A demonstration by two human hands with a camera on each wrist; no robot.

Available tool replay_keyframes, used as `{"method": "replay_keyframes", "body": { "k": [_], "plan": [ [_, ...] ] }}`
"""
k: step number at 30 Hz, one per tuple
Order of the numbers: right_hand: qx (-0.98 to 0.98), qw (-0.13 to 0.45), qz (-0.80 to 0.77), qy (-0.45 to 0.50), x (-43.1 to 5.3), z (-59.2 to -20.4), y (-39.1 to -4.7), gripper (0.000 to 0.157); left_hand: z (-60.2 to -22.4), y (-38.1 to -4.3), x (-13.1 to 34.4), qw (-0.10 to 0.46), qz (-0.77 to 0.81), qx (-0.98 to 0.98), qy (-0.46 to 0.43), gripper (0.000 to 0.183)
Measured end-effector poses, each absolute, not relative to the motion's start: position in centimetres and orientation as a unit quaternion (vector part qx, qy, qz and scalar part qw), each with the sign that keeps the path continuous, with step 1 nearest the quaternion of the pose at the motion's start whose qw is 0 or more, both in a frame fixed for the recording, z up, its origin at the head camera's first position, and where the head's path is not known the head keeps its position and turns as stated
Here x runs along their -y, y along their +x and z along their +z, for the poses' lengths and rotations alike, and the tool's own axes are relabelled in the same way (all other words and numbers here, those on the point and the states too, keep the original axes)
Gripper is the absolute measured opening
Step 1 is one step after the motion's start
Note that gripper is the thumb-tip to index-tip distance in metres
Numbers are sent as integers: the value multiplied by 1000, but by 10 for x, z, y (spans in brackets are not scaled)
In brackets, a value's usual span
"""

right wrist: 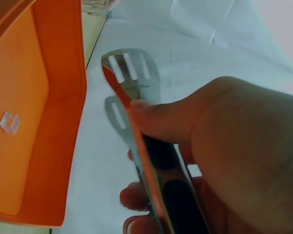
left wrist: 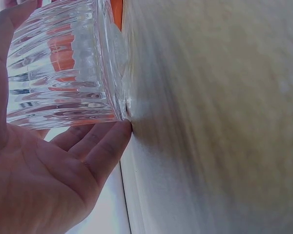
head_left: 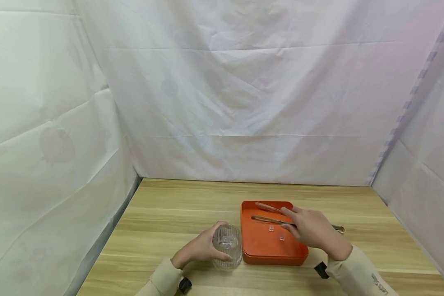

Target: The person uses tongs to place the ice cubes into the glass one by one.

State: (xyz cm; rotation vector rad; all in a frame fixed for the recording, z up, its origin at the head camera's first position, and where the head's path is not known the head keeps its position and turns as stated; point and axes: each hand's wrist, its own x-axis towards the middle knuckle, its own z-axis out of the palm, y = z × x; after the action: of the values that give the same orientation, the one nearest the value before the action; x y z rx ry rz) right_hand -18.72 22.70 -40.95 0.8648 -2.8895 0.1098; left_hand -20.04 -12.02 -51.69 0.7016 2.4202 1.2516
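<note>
A clear ribbed glass (head_left: pixel 235 242) stands on the table against the left side of an orange tray (head_left: pixel 257 242). My left hand (head_left: pixel 200 246) grips the glass from the left, thumb on the near side and fingers behind; in the left wrist view the fingertips reach down to its base. Over the tray, my right hand (head_left: pixel 312 228) holds metal tongs (head_left: pixel 267 219) with slotted tips, pointing left and spread apart. Dark pads (right wrist: pixel 161 153) line their handle under the thumb. Nothing shows between the tips. Below them, two small clear cubes (head_left: pixel 282 237) lie on the tray floor.
The raised tray walls (right wrist: pixel 63 112) surround the cubes. All of this sits on a wood-grain table (head_left: pixel 177 213). White cloth (head_left: pixel 244 102) hangs behind it and along both sides. The looped end of the tongs (head_left: pixel 339 229) sticks out right of the right wrist.
</note>
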Motion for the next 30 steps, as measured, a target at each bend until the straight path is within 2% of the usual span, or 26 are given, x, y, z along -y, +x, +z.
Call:
{"method": "replay_keyframes", "body": {
  "k": [16, 30],
  "plan": [
    [975, -41, 34, 216, -237, -435, -190, 43, -518, -200, 121, 160, 442, -847, 249, 100],
    [977, -77, 55, 191, -242, -449, -189, 42, -518, -200, 121, 159, 439, -848, 250, 100]
  ]
}}
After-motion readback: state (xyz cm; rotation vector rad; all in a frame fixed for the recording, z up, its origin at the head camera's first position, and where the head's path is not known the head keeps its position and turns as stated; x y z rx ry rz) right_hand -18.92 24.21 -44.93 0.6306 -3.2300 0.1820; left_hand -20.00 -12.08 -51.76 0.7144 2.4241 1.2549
